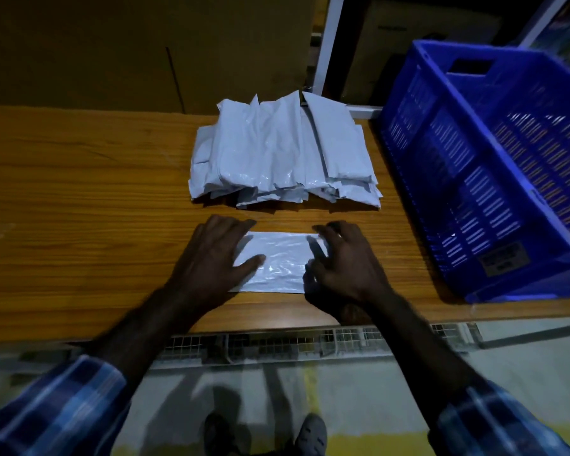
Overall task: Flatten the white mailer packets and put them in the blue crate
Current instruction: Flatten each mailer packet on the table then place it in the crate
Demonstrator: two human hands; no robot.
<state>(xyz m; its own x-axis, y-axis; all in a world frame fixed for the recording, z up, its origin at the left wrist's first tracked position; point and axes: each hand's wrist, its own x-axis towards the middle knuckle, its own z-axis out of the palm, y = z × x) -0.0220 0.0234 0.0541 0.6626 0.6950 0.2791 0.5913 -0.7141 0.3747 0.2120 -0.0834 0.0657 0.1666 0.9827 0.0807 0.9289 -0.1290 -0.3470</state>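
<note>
Hands, left [211, 258] and right [343, 264], press 1 flat packet [277, 261].

One mailer packet [277, 263] is lying flat on the table [79, 199] near the front edge, w/ left hand [211, 258] resting on its left end & right hand [343, 263] on its right end. Stack of mailer packets [283, 153] is sitting just behind it; crate [494, 166] is standing to the right of both, at table's right end.
</note>
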